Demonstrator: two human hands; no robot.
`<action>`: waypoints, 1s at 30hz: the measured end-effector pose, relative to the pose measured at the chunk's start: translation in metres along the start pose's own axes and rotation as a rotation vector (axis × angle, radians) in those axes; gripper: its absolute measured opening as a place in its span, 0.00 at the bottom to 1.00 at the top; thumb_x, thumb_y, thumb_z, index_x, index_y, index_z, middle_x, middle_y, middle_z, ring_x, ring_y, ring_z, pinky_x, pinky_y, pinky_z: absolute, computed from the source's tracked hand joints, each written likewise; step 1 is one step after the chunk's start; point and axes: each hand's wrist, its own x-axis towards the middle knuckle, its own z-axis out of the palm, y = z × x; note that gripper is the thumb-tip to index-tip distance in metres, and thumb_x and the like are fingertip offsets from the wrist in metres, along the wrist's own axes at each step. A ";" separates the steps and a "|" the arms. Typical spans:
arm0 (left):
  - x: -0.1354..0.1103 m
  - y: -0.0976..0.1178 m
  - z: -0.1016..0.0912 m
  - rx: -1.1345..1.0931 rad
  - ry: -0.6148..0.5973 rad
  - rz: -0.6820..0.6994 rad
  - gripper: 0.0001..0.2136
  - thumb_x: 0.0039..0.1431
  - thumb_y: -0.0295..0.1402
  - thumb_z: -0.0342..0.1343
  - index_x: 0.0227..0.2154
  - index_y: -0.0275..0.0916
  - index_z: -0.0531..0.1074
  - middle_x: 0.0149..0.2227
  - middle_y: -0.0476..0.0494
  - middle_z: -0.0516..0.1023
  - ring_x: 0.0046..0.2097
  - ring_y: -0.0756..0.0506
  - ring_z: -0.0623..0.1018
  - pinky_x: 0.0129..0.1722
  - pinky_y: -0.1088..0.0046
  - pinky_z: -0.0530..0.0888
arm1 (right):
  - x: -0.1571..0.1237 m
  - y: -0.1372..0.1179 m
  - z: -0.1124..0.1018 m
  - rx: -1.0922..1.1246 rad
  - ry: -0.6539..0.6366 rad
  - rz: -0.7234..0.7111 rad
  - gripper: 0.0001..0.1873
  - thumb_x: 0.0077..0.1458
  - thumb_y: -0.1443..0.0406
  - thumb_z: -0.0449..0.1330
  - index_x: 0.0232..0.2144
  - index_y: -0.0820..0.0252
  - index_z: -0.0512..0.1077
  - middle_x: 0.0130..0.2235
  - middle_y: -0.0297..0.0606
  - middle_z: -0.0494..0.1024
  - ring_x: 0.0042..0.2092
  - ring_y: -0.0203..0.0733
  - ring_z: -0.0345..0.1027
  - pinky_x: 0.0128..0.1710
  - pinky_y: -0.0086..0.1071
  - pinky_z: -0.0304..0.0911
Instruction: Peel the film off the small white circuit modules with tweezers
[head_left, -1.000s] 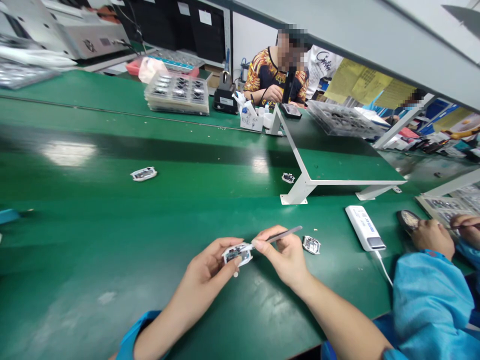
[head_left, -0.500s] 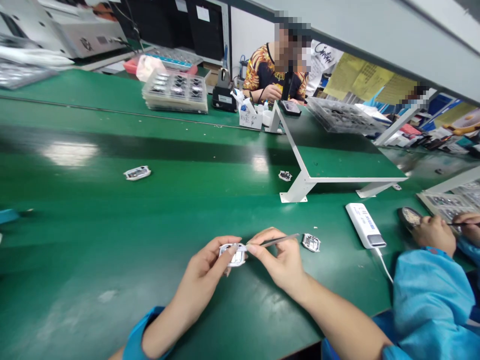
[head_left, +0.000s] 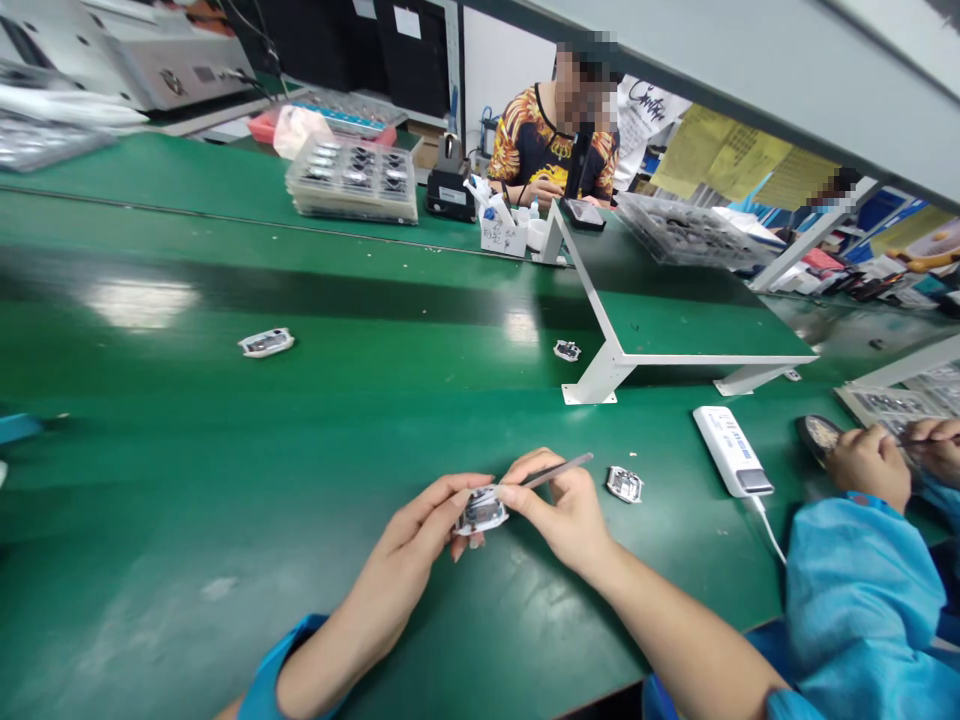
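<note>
My left hand [head_left: 424, 535] pinches a small white housing with a circuit board [head_left: 481, 510] just above the green table [head_left: 225, 470]. My right hand [head_left: 566, 510] grips metal tweezers [head_left: 556, 470], and their tips meet the housing's right edge. Both hands are closed. A second small housing [head_left: 624, 484] lies on the table just right of my right hand.
Two more small parts [head_left: 265, 343] [head_left: 567, 350] lie farther back. A white-framed raised shelf [head_left: 667, 330] stands at the right, with a white device and cable [head_left: 731, 452] in front. A co-worker's hands [head_left: 870, 462] and blue sleeve [head_left: 862, 600] work at right. Stacked trays [head_left: 352, 182] sit at the back, and another person [head_left: 551, 150] sits opposite.
The housing has been turned and tilted between my left fingers while the tweezers stay at its edge. My hands have shifted slightly right.
</note>
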 end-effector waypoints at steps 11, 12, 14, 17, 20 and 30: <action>0.002 -0.002 -0.002 0.093 -0.027 0.023 0.19 0.56 0.43 0.48 0.45 0.34 0.65 0.29 0.48 0.71 0.30 0.56 0.66 0.30 0.83 0.65 | 0.002 0.000 0.000 0.077 0.058 0.119 0.09 0.48 0.61 0.65 0.27 0.62 0.72 0.28 0.36 0.77 0.31 0.37 0.71 0.33 0.29 0.66; 0.002 -0.002 -0.002 0.109 -0.035 0.035 0.20 0.56 0.42 0.47 0.45 0.34 0.65 0.29 0.48 0.71 0.29 0.56 0.66 0.30 0.83 0.65 | 0.002 0.000 0.001 0.068 0.061 0.120 0.09 0.48 0.61 0.65 0.28 0.62 0.72 0.29 0.36 0.77 0.31 0.37 0.70 0.34 0.29 0.65; 0.003 -0.002 -0.002 0.146 -0.047 0.057 0.20 0.56 0.43 0.46 0.46 0.33 0.65 0.29 0.48 0.71 0.30 0.55 0.67 0.30 0.82 0.65 | 0.002 0.000 0.001 0.057 0.056 0.127 0.09 0.48 0.61 0.65 0.28 0.62 0.73 0.29 0.36 0.77 0.32 0.37 0.70 0.35 0.29 0.65; 0.004 -0.002 -0.001 0.195 -0.054 0.071 0.21 0.56 0.44 0.46 0.46 0.33 0.64 0.30 0.48 0.71 0.30 0.55 0.67 0.31 0.82 0.66 | 0.002 0.000 0.001 0.068 0.050 0.143 0.09 0.48 0.61 0.65 0.27 0.62 0.73 0.28 0.36 0.76 0.31 0.37 0.69 0.34 0.30 0.64; 0.004 -0.003 -0.002 0.228 -0.070 0.087 0.21 0.56 0.45 0.46 0.46 0.33 0.64 0.31 0.47 0.71 0.31 0.55 0.67 0.32 0.82 0.66 | 0.003 0.001 0.001 0.115 0.056 0.157 0.09 0.47 0.62 0.65 0.26 0.62 0.73 0.28 0.36 0.76 0.31 0.36 0.69 0.34 0.29 0.64; 0.001 0.002 -0.006 0.290 -0.142 0.069 0.23 0.54 0.45 0.45 0.46 0.32 0.61 0.34 0.46 0.69 0.32 0.55 0.68 0.33 0.81 0.65 | 0.003 0.003 0.001 0.174 0.036 0.125 0.07 0.46 0.64 0.66 0.27 0.62 0.73 0.28 0.35 0.77 0.31 0.36 0.69 0.34 0.29 0.64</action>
